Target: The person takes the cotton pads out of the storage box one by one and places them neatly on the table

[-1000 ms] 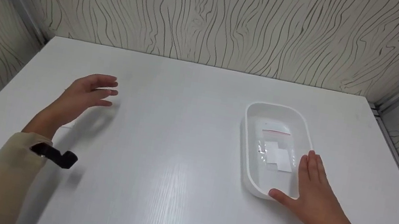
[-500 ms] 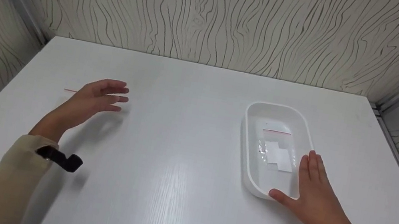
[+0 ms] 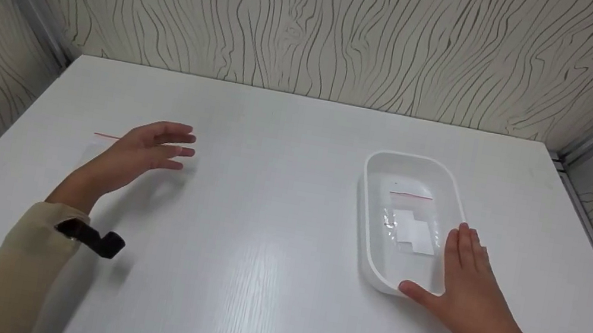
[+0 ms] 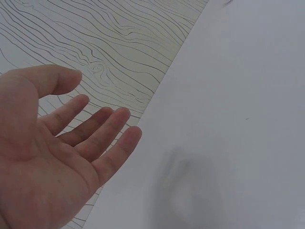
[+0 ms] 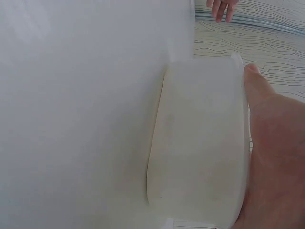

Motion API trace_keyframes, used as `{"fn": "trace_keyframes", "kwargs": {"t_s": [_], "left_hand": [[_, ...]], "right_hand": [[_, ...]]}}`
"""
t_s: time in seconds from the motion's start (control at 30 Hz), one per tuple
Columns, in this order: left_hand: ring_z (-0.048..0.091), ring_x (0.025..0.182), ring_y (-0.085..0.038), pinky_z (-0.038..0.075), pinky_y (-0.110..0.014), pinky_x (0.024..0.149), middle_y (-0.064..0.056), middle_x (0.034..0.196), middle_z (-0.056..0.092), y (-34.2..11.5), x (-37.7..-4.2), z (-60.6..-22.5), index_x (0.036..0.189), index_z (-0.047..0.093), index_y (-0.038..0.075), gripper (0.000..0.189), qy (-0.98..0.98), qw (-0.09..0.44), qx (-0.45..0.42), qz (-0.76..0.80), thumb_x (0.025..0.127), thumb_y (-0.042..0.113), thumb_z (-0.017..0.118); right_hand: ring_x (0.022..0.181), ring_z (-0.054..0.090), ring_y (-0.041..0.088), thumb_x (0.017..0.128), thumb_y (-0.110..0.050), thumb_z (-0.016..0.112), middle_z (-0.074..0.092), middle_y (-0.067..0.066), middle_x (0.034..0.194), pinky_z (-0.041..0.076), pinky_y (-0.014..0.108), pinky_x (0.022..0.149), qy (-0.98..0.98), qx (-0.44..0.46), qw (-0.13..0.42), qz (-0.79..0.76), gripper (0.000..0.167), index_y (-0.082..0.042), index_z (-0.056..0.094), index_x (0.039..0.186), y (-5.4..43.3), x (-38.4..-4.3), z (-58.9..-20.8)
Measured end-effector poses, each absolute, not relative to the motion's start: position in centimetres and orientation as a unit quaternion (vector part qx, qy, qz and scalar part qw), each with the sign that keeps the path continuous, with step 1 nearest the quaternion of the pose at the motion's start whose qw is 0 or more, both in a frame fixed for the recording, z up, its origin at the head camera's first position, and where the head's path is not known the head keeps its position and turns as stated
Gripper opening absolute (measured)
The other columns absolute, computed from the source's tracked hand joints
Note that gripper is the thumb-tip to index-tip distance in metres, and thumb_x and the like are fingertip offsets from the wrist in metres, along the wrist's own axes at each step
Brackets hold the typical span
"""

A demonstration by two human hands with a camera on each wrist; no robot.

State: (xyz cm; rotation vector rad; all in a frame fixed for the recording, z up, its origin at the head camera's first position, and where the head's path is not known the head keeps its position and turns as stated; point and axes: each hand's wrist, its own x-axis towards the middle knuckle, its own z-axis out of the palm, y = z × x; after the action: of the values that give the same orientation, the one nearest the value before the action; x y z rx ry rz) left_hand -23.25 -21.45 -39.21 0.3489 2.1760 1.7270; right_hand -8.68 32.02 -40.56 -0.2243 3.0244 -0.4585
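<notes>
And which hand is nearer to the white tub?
Right. The right hand touches the white tub at its near right corner; the left hand hovers well apart from it, over the table.

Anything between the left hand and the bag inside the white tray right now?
The left wall of the white tray stands before the bag; the left hand would likely have to come over it. Nothing visible blocks the stretch of table between hand and tray.

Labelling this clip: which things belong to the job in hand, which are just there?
Job, likely: tray; bag inside it; second bag; right hand, on tray; left hand, partly hiding second bag.

Just there: table; wall; left wrist camera.
</notes>
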Motion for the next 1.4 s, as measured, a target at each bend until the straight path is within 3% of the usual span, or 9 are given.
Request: {"fn": "trace_keyframes", "kwargs": {"t_s": [0.4,0.63,0.8,1.17,1.4], "left_hand": [[0.054,0.134,-0.026,0.053,-0.033,0.103,-0.015,0.154,0.044,-21.3,-23.1,-39.1,0.151,0.042,0.006,0.053,0.776,0.175,0.120,0.593,0.103,0.015,0.061],[0.052,0.136,-0.026,0.052,-0.033,0.104,-0.016,0.155,0.042,-21.2,-23.4,-39.0,0.152,0.040,0.005,0.055,0.767,0.183,0.117,0.604,0.102,0.015,0.062],[0.051,0.137,-0.025,0.052,-0.031,0.103,-0.016,0.155,0.043,-21.2,-23.5,-39.2,0.152,0.040,0.005,0.055,0.767,0.184,0.121,0.602,0.102,0.017,0.062],[0.051,0.137,-0.025,0.051,-0.034,0.105,-0.015,0.155,0.044,-20.8,-23.3,-39.0,0.151,0.041,0.006,0.053,0.773,0.191,0.113,0.595,0.103,0.015,0.061],[0.052,0.137,-0.026,0.052,-0.035,0.105,-0.012,0.153,0.046,-20.3,-22.8,-38.6,0.151,0.043,0.007,0.053,0.763,0.195,0.123,0.603,0.102,0.014,0.062]], "right_hand": [[0.152,-0.014,0.046,0.088,-0.072,0.063,-0.007,0.035,0.163,-0.009,0.053,0.124,0.987,-0.066,0.034,-0.143,0.127,0.018,0.001,0.154,31.8,-8.7,-40.8],[0.152,-0.014,0.046,0.085,-0.071,0.067,-0.015,0.030,0.164,0.010,0.066,0.120,0.984,-0.053,0.039,-0.165,0.132,0.015,-0.004,0.155,31.8,-8.7,-40.5],[0.152,-0.004,0.049,0.083,-0.072,0.067,-0.006,0.033,0.164,0.021,0.069,0.116,0.988,-0.058,0.019,-0.141,0.131,0.017,0.003,0.154,31.7,-8.7,-40.5],[0.151,-0.003,0.051,0.082,-0.076,0.065,0.000,0.038,0.162,0.002,0.061,0.123,0.991,-0.054,0.015,-0.120,0.132,0.021,0.009,0.152,31.7,-8.8,-40.7],[0.151,-0.002,0.052,0.082,-0.075,0.066,-0.003,0.036,0.163,0.011,0.065,0.120,0.989,-0.052,0.024,-0.133,0.133,0.020,0.007,0.153,31.8,-8.8,-40.7]]}}
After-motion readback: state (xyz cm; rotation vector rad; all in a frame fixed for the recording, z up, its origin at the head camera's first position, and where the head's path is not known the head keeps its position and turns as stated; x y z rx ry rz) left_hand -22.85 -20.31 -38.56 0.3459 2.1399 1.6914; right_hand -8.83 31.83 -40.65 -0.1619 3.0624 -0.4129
